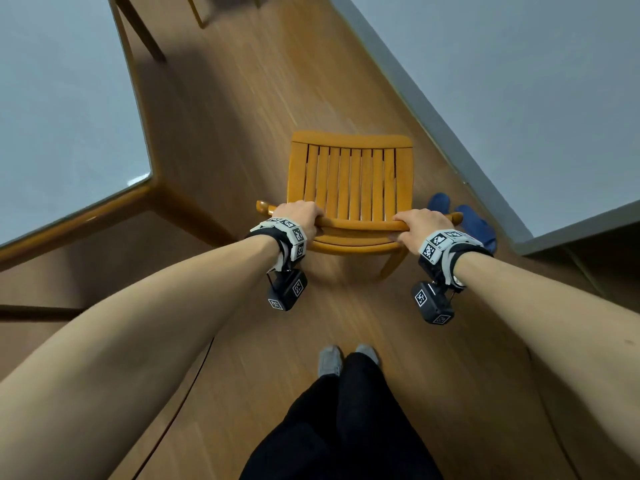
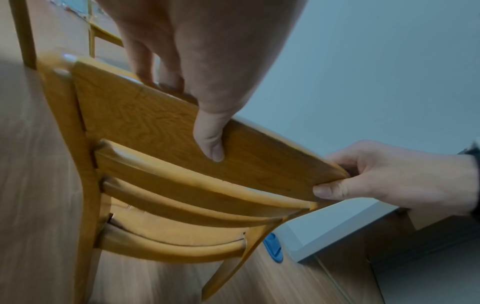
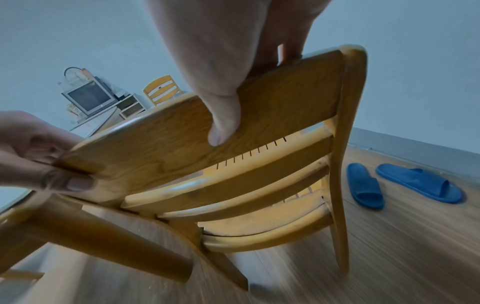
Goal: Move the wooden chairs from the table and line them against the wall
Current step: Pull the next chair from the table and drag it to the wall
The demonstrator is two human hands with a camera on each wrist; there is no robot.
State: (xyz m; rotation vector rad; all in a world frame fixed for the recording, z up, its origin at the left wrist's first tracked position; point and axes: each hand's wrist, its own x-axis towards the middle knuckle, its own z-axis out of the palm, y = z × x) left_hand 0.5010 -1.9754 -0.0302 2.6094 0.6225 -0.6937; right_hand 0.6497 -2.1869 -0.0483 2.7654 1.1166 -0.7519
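On plank floor, slatted wooden chair (image 1: 351, 181), left hand (image 1: 300, 216) and right hand (image 1: 420, 226) gripping curved top rail

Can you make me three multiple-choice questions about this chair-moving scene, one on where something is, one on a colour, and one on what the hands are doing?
1. Where do the slippers lie?
A. on the table
B. on the floor near the wall
C. on the chair seat

2. What colour are the slippers?
A. red
B. white
C. blue

3. How is the chair being held?
A. both hands grip its top back rail
B. one hand holds a leg
C. no hand touches it

Answers:
1. B: in the right wrist view they lie on the wooden floor beside the grey skirting.
2. C: both are plainly blue in the right wrist view.
3. A: the left hand and right hand curl round the top rail, thumbs on its rear face.
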